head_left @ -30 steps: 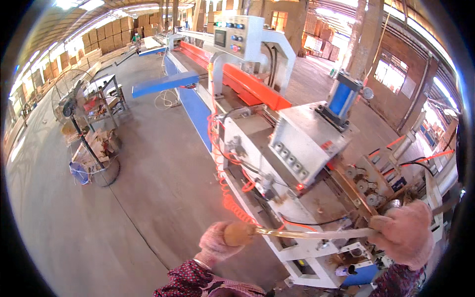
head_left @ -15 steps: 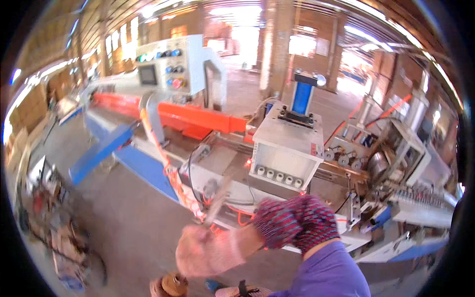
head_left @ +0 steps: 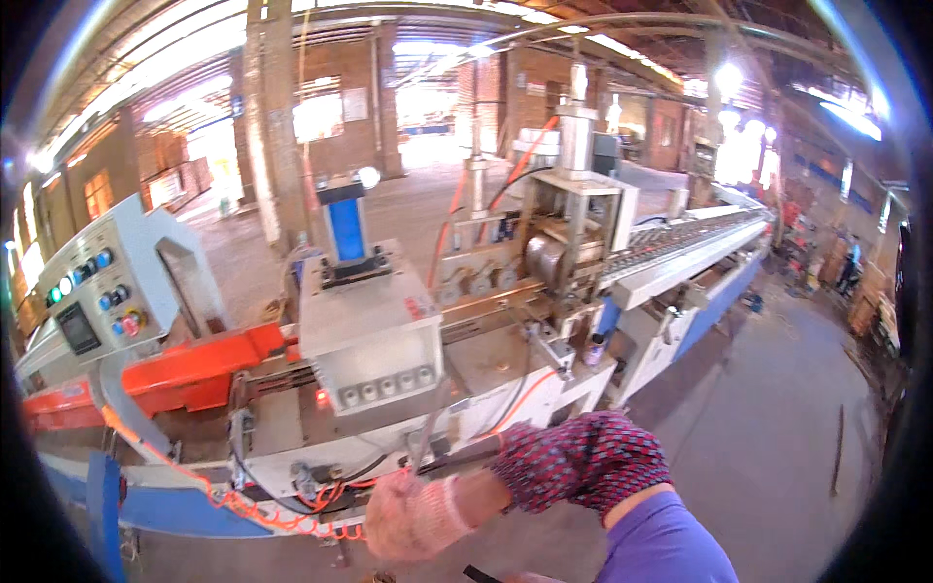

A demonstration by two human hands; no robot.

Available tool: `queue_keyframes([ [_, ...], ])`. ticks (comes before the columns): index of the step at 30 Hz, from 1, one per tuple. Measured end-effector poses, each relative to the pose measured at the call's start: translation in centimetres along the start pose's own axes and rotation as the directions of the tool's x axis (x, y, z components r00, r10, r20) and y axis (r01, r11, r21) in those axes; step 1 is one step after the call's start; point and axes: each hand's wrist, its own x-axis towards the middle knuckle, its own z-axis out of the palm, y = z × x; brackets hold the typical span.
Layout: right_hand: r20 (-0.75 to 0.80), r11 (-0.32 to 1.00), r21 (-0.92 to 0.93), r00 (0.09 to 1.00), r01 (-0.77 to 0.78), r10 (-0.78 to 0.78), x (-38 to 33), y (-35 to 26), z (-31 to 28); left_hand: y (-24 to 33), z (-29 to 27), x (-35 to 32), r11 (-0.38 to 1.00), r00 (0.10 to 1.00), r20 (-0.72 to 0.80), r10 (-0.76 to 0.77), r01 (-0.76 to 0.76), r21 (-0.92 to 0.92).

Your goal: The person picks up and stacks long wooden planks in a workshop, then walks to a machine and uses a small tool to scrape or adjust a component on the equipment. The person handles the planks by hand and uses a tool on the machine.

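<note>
My right hand point(head_left: 418, 515), in a pale pink knitted glove, is closed low in the middle of the head view. A thin greyish strip point(head_left: 426, 442) rises from its fingers; it is blurred, and I cannot make out its kind. Bare wrist shows between the glove and a dark red patterned sleeve cover point(head_left: 578, 462), with a purple sleeve point(head_left: 671, 544) behind. The hand is in front of a long machine's white side, below a pale box-shaped press unit point(head_left: 374, 330) topped by a blue cylinder point(head_left: 345, 231). My left hand is out of sight.
At left stand a control panel point(head_left: 97, 291) with coloured buttons and an orange-red beam point(head_left: 204, 360). Orange coiled hose point(head_left: 262, 510) hangs along the machine's front. A roller point(head_left: 544, 257) in a metal frame and a long conveyor-like section point(head_left: 690, 248) extend rightward. A thin stick point(head_left: 838, 452) lies on the floor.
The view has swung right, so the machine sits further left and more of its right section shows. My right hand still grips the strip. A brown rounded thing low down has nearly left the picture.
</note>
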Motion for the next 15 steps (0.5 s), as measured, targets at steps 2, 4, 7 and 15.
queue_keyframes([
  [2,-0.008,0.986,0.156,0.998,-0.056,0.058,-4.1,3.9,-2.1,3.0,2.4,3.6,0.318,0.815,0.335,-0.473,0.512,-0.798],
  [4,0.002,0.979,0.129,0.987,-0.16,0.161,-9.0,6.5,-3.9,6.4,6.2,4.5,0.769,0.937,0.245,-0.25,0.345,-0.537],
  [7,0.415,0.941,0.077,0.869,-0.328,0.269,-15.2,10.2,-9.3,11.6,12.2,5.0,0.979,0.935,0.296,0.193,-0.204,0.006],
  [15,0.343,0.748,-0.226,0.667,-0.624,0.661,-34.9,17.8,-14.8,18.6,30.5,8.8,0.836,0.589,0.718,0.371,-0.548,0.017],
])
